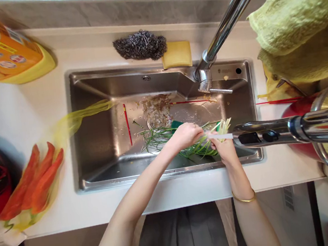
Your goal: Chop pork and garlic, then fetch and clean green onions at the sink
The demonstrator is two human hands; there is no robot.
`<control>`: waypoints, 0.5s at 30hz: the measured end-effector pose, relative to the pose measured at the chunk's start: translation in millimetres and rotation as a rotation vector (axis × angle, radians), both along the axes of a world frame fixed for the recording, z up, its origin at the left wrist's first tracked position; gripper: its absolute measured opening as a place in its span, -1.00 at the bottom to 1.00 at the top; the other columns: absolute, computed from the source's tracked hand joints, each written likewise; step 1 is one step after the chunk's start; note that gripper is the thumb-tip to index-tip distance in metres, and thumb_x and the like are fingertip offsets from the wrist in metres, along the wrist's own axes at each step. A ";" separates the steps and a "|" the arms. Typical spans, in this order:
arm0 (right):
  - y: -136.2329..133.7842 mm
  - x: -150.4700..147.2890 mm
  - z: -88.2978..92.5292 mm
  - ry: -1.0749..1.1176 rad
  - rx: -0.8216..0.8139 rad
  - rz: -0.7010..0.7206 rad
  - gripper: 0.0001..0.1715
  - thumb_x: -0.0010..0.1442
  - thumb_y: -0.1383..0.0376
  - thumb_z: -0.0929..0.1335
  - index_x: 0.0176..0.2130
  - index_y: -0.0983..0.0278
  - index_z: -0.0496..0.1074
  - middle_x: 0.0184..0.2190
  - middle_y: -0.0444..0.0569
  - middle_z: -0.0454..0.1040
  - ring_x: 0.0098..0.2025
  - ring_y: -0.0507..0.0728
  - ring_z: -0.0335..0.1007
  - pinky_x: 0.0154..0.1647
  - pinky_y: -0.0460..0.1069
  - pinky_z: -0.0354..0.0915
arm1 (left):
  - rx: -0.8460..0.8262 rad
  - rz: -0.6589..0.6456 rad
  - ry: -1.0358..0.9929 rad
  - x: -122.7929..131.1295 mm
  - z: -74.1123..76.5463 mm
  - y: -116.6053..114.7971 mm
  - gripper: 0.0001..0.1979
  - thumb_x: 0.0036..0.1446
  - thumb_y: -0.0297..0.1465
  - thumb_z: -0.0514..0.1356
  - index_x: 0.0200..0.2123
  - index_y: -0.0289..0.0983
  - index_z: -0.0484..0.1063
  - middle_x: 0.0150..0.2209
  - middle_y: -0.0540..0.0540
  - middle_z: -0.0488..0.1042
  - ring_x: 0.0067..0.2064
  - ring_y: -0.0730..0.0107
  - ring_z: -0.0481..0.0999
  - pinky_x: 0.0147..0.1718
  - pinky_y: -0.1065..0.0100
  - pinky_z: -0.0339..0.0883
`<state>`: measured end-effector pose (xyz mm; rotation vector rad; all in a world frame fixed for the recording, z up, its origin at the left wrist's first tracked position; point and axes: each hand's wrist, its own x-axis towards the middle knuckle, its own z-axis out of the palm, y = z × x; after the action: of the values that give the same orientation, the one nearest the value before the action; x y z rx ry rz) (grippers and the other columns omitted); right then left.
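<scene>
Over the sink point(94, 144), both hands are at a bunch of thin scallions point(200, 148). Pale stem ends stick up past my right hand point(223, 145), whose fingers are wrapped round the stems. My left hand point(185, 135) is closed, with its fingertips pinched at the stems just left of the right hand; what exactly lies between them is hidden. The green leaves hang down and spread leftward over the sink floor. A white stream, apparently water, runs from the faucet head point(262, 132) across the right hand.
Wet peelings point(156, 108) and a red chopstick point(127, 124) lie in the sink. Behind it are a steel wool scrubber point(140, 46) and a yellow sponge point(177, 54). Red peppers point(38, 180) rest at left near an orange jug point(0, 47). A towel point(298, 20) hangs right.
</scene>
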<state>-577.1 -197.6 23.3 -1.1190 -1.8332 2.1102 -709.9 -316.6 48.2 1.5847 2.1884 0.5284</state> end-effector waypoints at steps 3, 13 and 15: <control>2.7 -3.1 7.9 0.005 -0.087 -0.058 -0.70 -0.11 0.13 0.41 -0.39 0.28 0.42 -0.50 -0.14 0.29 -0.58 -0.08 0.02 -0.69 -0.16 0.00 | -0.084 0.091 0.131 -7.3 -15.7 -20.3 -0.77 0.17 -0.42 -0.03 -0.40 -0.33 0.40 -0.41 -0.16 0.45 -0.31 0.33 0.42 -0.29 0.35 0.17; -1.4 -8.4 20.9 -0.014 -0.256 -0.011 -0.69 -0.13 0.16 0.43 -0.36 0.30 0.46 -0.39 -0.09 0.36 -0.53 -0.10 0.09 -0.68 -0.18 0.07 | 0.087 0.684 -0.068 -3.8 -22.7 -33.8 -0.51 0.14 -0.34 0.02 0.15 -0.28 0.08 0.16 -0.27 0.12 0.17 0.17 0.10 0.06 0.17 0.01; -9.2 -11.0 20.9 -0.009 -0.256 -0.014 -0.67 -0.11 0.15 0.43 -0.33 0.28 0.46 -0.39 -0.10 0.36 -0.51 -0.09 0.12 -0.66 -0.18 0.09 | 0.090 0.661 -0.179 7.9 -10.7 -16.7 -0.49 0.15 -0.27 0.00 0.16 -0.27 0.07 0.18 -0.26 0.10 0.19 0.17 0.08 0.07 0.17 0.00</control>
<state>-588.0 -206.8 44.2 -1.1902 -1.5853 2.3859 -702.0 -333.3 37.5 0.7717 2.5419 0.9226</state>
